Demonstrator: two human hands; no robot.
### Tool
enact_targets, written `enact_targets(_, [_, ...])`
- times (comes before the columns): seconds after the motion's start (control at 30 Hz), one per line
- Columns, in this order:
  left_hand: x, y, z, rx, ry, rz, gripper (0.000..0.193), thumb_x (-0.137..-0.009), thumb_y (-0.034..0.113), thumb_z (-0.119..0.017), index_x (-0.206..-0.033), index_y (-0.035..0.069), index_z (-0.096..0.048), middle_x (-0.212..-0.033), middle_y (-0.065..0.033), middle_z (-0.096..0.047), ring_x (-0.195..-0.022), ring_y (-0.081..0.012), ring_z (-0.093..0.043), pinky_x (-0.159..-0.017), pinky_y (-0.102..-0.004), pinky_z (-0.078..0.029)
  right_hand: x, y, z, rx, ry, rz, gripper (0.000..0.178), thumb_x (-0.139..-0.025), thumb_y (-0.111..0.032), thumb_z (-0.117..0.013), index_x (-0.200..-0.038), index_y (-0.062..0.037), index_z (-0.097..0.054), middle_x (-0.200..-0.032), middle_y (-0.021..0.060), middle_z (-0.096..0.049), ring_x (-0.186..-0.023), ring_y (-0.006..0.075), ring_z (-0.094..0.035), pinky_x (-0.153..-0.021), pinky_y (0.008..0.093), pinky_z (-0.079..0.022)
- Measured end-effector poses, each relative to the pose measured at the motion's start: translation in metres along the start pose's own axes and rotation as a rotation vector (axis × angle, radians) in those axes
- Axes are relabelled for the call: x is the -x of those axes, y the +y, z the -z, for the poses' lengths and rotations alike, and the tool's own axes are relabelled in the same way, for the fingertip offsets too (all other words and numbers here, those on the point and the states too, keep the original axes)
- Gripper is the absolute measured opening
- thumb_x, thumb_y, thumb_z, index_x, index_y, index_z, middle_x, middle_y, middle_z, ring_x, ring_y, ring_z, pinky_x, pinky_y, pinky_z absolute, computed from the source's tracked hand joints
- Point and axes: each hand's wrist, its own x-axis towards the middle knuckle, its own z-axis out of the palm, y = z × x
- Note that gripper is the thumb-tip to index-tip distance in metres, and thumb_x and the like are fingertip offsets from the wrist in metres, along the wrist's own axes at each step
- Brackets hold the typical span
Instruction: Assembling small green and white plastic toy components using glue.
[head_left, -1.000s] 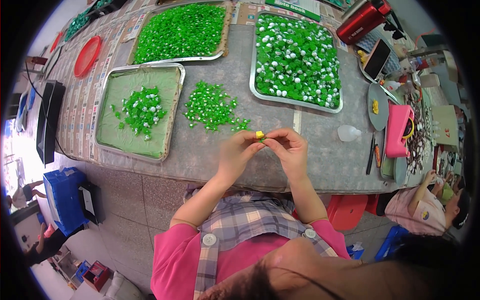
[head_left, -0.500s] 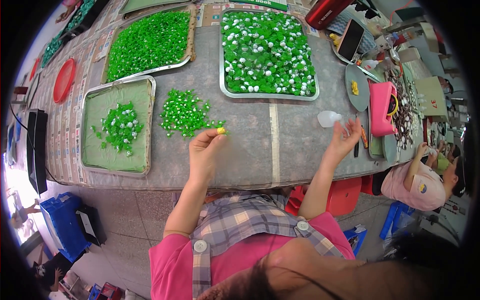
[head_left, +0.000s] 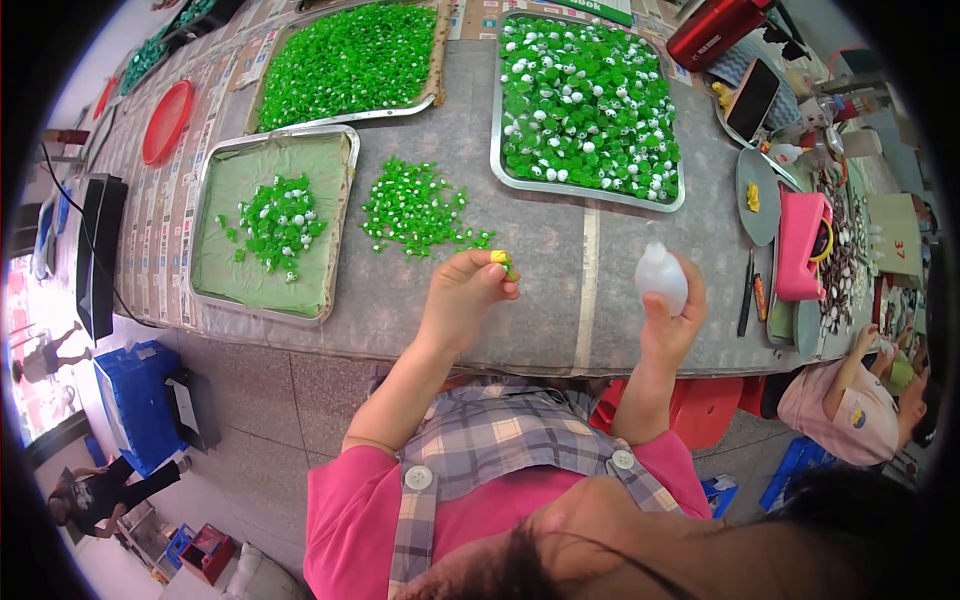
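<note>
My right hand is wrapped round a small translucent white squeeze bottle, its nozzle pointing up and away from me. My left hand pinches a small green plastic piece between thumb and fingers. Something yellow shows at those fingertips; whether it is on the finger or part of the piece I cannot tell. Just beyond the left hand lies a loose pile of small green pieces with pale ends. To its left, a shallow lined tray carries a heap of green pieces with white eye-like balls.
At the back stand a tray of small green parts and a metal tray heaped with green and white pieces. On the right are a grey plate with a yellow lump, a pink holder, pens, a phone and a red flask.
My right hand has closed round the squeeze bottle and lifted it off the table, nozzle turned upward. The left hand still pinches its green piece. The whole view has shifted a little.
</note>
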Motion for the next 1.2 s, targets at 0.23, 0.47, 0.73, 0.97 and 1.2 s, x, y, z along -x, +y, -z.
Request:
enact_targets(0.23, [0.001, 0.001, 0.003, 0.053, -0.042, 0.020, 0.005, -0.078, 0.005, -0.049, -0.081, 0.003, -0.052, -0.073, -0.0071, -0.055, -0.064, -0.0135, -0.052, -0.062, -0.0277, -0.045, 0.003, -0.019, -0.034, -0.119, 0.032, 0.129, 0.044, -0.058, -0.035, -0.072, -0.079, -0.0033, -0.048, -0.074, 0.0027, -0.046, -0.063, 0.0099, -0.042, -0.056, 0.0204, -0.034])
enact_targets(0.47, [0.002, 0.000, 0.006, 0.084, -0.085, 0.019, 0.006, -0.078, 0.006, -0.049, -0.082, 0.003, -0.051, -0.073, -0.0064, -0.055, -0.063, -0.0128, -0.052, -0.062, -0.0273, -0.046, 0.006, -0.017, -0.040, -0.044, -0.055, 0.282, 0.041, -0.061, -0.034, -0.069, -0.078, -0.0031, -0.048, -0.066, 0.0048, -0.049, -0.058, 0.0130, -0.042, -0.051, 0.0232, -0.033])
enact_targets(0.73, [0.002, 0.000, 0.003, 0.034, -0.080, 0.023, 0.007, -0.079, 0.007, -0.048, -0.082, 0.001, -0.051, -0.072, -0.0062, -0.055, -0.064, -0.0127, -0.052, -0.062, -0.0269, -0.046, 0.005, -0.016, -0.041, 0.042, -0.099, 0.274, 0.041, -0.062, -0.036, -0.066, -0.076, -0.0021, -0.047, -0.063, 0.0046, -0.046, -0.057, 0.0124, -0.039, -0.049, 0.0226, -0.030])
enact_targets(0.97, [0.002, -0.002, 0.003, 0.049, -0.081, 0.022, 0.008, -0.077, 0.011, -0.052, -0.082, 0.004, -0.051, -0.072, -0.0059, -0.054, -0.062, -0.0109, -0.053, -0.059, -0.0242, -0.047, 0.005, -0.016, -0.044, 0.061, -0.087, 0.272, 0.044, -0.063, -0.040, -0.065, -0.076, -0.0020, -0.046, -0.061, 0.0037, -0.043, -0.057, 0.0110, -0.038, -0.049, 0.0212, -0.029])
enact_targets(1.2, [0.002, -0.002, 0.003, 0.042, -0.090, 0.016, 0.009, -0.077, 0.012, -0.053, -0.081, 0.004, -0.051, -0.072, -0.0058, -0.055, -0.062, -0.0107, -0.053, -0.059, -0.0242, -0.046, 0.007, -0.013, -0.043, 0.105, -0.094, 0.280, 0.044, -0.063, -0.039, -0.065, -0.076, -0.0021, -0.045, -0.062, 0.0035, -0.043, -0.056, 0.0111, -0.038, -0.049, 0.0213, -0.029])
